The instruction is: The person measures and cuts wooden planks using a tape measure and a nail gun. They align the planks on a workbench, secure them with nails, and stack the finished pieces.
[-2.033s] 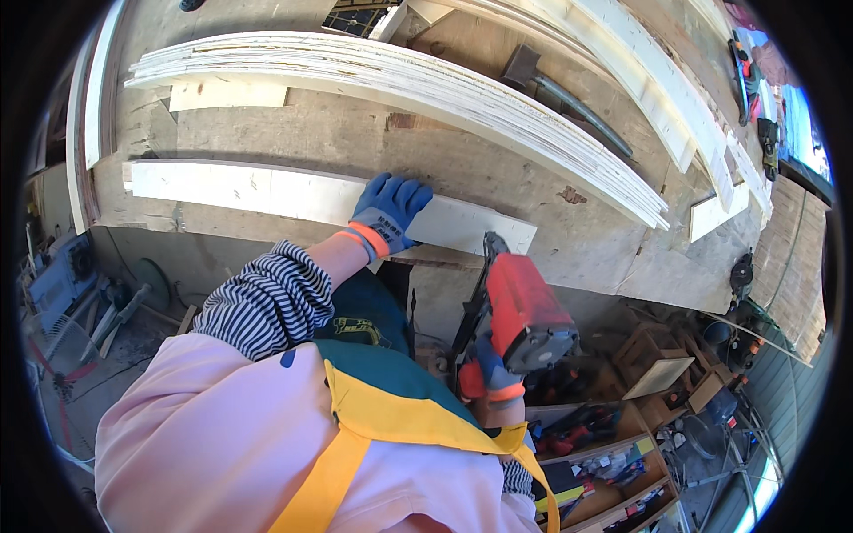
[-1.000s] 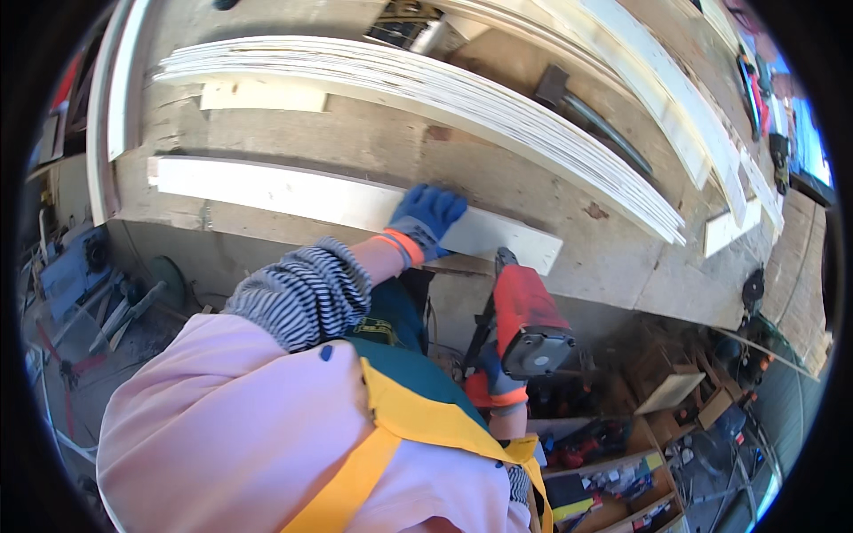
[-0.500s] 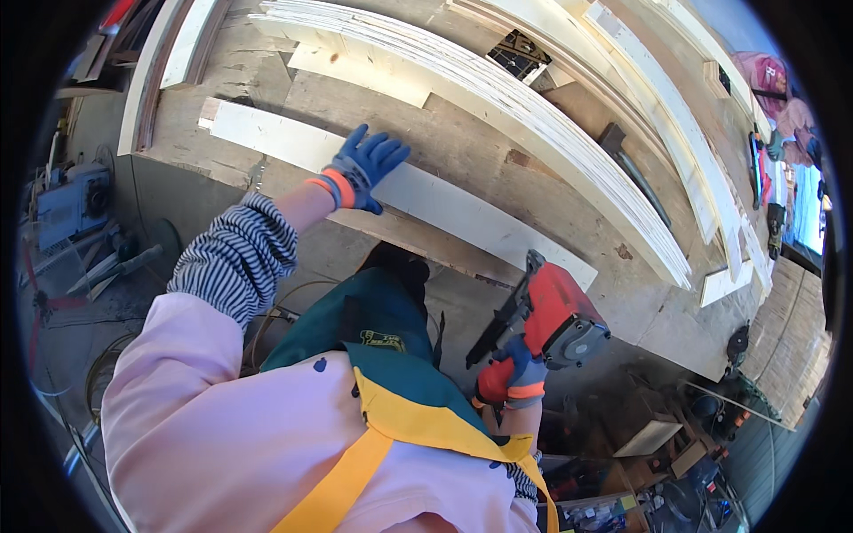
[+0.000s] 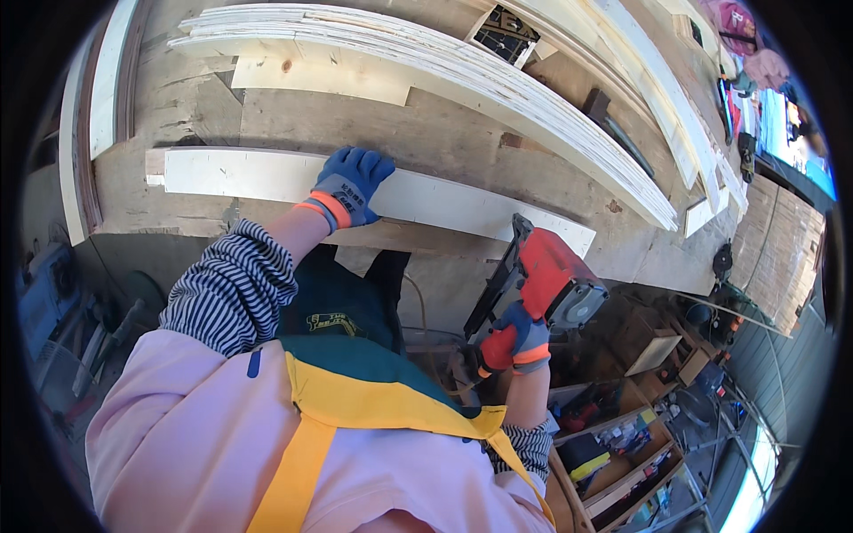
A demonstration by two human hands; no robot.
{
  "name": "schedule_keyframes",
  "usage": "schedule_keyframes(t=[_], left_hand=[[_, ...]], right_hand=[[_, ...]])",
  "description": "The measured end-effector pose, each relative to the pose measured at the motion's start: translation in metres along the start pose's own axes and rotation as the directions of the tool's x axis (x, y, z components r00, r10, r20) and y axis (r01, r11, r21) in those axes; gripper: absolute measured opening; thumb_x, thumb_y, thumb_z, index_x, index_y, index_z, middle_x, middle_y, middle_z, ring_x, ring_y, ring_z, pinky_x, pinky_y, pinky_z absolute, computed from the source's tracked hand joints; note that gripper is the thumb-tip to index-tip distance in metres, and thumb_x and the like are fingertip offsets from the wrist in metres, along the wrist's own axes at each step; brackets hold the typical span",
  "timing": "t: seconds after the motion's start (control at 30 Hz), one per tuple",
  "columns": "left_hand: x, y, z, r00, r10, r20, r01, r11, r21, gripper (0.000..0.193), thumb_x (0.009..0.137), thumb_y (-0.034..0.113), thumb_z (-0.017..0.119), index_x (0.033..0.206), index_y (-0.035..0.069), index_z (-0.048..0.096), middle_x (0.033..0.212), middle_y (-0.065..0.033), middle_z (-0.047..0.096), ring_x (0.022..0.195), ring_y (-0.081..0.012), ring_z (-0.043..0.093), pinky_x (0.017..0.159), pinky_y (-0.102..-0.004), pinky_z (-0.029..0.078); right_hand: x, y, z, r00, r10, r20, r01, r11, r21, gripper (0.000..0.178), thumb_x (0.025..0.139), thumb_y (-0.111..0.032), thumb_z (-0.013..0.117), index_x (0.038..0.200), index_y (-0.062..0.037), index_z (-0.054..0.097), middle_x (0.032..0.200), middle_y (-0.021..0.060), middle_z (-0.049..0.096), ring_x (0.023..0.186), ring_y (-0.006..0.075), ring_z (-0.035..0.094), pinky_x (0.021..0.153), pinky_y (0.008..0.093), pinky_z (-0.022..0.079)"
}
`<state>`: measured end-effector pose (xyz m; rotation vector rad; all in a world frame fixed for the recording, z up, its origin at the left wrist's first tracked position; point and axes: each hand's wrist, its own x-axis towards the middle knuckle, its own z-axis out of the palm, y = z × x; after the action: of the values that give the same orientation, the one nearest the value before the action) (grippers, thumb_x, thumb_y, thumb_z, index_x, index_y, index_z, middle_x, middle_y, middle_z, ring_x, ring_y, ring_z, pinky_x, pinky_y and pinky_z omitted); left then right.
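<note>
Board (image 4: 462,211), long & white, lies flat along the near side of your workbench (image 4: 284,120), running L to R & slanting toward you at the R end; its L end is up against a sm. wood block (image 4: 155,166). Your L hand (image 4: 351,186), in a blue/grey glove w/ orange cuff, is palm-down across the board's top approx. mid-length, fingers reaching its far edge; can't tell if it's gripping the edges or just resting. Your R hand (image 4: 517,336), same glove type, is wrapped round the handle of a red nail gun (image 4: 555,277), whose dark nose is at the board nr its R end; can't tell if it touches. Beyond the board there's a stack of thin strips (image 4: 444,84), w/ a short pale panel (image 4: 320,78) along its near side, partly hidden. Behind the stack, toward the R, lies a hammer (image 4: 596,103). You've got a green apron (image 4: 355,360) w/ yellow straps on; below R, nr floor lvl, sits a wooden tray (image 4: 569,489) w/ assorted bits in it
</note>
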<state>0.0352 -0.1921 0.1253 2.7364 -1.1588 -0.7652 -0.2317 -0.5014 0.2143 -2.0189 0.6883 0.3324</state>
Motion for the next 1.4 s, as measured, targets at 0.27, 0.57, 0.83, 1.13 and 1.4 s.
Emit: schedule_keyframes(t=[0.27, 0.57, 0.83, 1.13, 1.4], left_hand=[[-0.003, -0.005, -0.002, 0.999, 0.031, -0.023, -0.031, 0.999, -0.007, 0.072, 0.071, 0.052, 0.067, 0.13, 0.015, 0.048, 0.123, -0.0094, 0.051, 0.118, -0.0282, 0.048, 0.109, -0.0411, 0.03], [-0.004, -0.003, -0.011, 0.999, 0.029, 0.03, -0.032, 0.995, 0.093, 0.088, 0.07, 0.061, 0.069, 0.14, 0.014, 0.042, 0.125, -0.0069, 0.05, 0.119, -0.0253, 0.046, 0.114, -0.0428, 0.023], [-0.067, -0.065, -0.029, 0.993, -0.113, 0.035, 0.101, 0.964, 0.246, 0.119, 0.066, 0.075, 0.066, 0.155, 0.015, 0.014, 0.154, -0.0113, 0.028, 0.143, -0.03, 0.026, 0.118, -0.0545, 0.008], [-0.093, -0.151, 0.006, 0.974, 0.012, -0.227, 0.003, 0.998, 0.067, 0.071, 0.074, 0.052, 0.064, 0.131, 0.014, 0.046, 0.123, -0.0094, 0.053, 0.114, -0.0296, 0.051, 0.102, -0.0458, 0.034], [-0.092, -0.153, -0.002, 0.993, 0.058, -0.098, -0.053, 0.997, 0.055, 0.076, 0.075, 0.057, 0.064, 0.135, 0.016, 0.042, 0.119, -0.006, 0.05, 0.115, -0.026, 0.046, 0.104, -0.0441, 0.031]], right_hand=[[-0.019, -0.051, 0.052, 0.997, 0.06, -0.049, -0.064, 0.996, -0.07, 0.008, 0.068, -0.008, 0.066, 0.065, -0.0093, 0.058, 0.067, 0.0106, 0.057, 0.069, 0.0288, 0.06, 0.063, 0.0361, 0.046], [-0.02, -0.085, 0.076, 0.974, 0.227, -0.006, -0.22, 0.949, 0.227, 0.019, 0.075, -0.008, 0.058, 0.056, -0.0061, 0.054, 0.063, 0.0091, 0.056, 0.063, 0.0247, 0.06, 0.058, 0.0336, 0.047], [0.0, -0.138, 0.129, 0.98, 0.157, 0.123, -0.199, 0.824, 0.531, 0.006, 0.079, -0.005, 0.057, 0.074, -0.0018, 0.057, 0.062, 0.0076, 0.055, 0.054, 0.0207, 0.059, 0.052, 0.0332, 0.049], [-0.008, -0.151, 0.152, 0.955, 0.267, 0.129, -0.296, 0.884, 0.362, 0.004, 0.077, -0.006, 0.059, 0.075, -0.0023, 0.059, 0.061, 0.0071, 0.057, 0.05, 0.0203, 0.057, 0.048, 0.032, 0.047], [-0.037, -0.101, 0.189, 0.999, -0.024, 0.028, 0.028, 0.989, -0.147, 0.015, 0.061, -0.009, 0.074, 0.065, -0.009, 0.059, 0.066, 0.0086, 0.059, 0.068, 0.0283, 0.062, 0.061, 0.0375, 0.047]])
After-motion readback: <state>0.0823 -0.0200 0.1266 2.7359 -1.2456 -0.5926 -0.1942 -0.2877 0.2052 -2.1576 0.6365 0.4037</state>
